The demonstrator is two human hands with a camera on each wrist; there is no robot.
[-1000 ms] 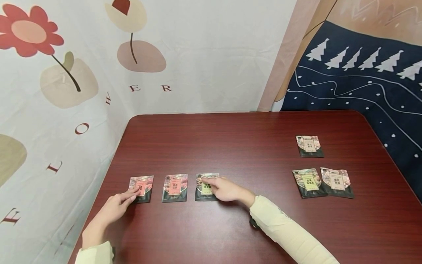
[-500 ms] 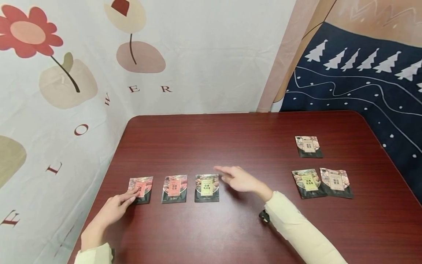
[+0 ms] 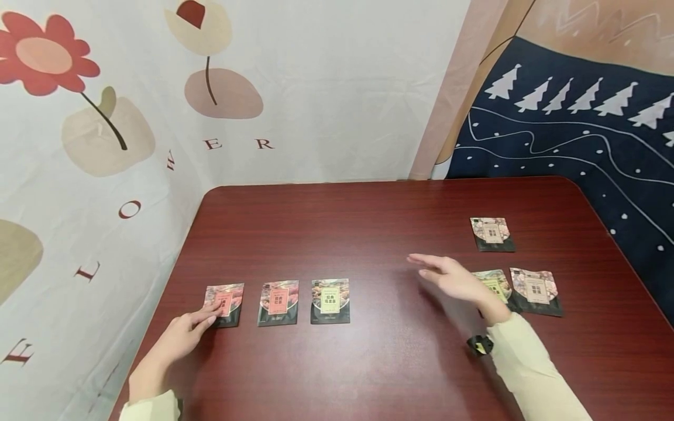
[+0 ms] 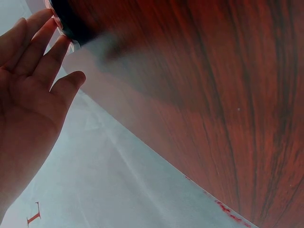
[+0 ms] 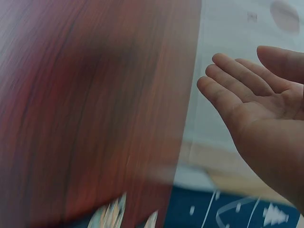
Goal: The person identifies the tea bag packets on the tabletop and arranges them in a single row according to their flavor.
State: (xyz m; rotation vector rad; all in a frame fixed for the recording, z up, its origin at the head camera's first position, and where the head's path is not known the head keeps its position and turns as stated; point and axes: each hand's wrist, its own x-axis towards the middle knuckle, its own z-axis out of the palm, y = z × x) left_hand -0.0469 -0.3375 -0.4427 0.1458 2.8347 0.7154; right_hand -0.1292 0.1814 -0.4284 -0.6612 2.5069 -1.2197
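Note:
Under the fingertips of my left hand (image 3: 181,336) lies a sachet with a red label (image 3: 232,299); the straight fingers rest on its left part. A second red-label sachet (image 3: 278,303) and a green-label sachet (image 3: 330,301) continue the row to the right. My right hand (image 3: 455,280) is above the table with fingers extended and nothing in them, as the right wrist view also shows. Behind that hand, another green-label sachet (image 3: 497,285) is partly hidden. It overlaps a sachet with a beige label (image 3: 537,292). Farther back lies one more beige-label sachet (image 3: 492,234).
The dark red wooden table (image 3: 337,234) has rounded far corners. A white cloth (image 3: 337,88) with printed flowers and letters hangs behind and at the left. A navy cloth (image 3: 558,134) with white trees hangs at the right.
My right hand has lifted off the green-label sachet in the row and moved right, to beside the right-hand sachets. My left hand has stayed on the leftmost red-label sachet.

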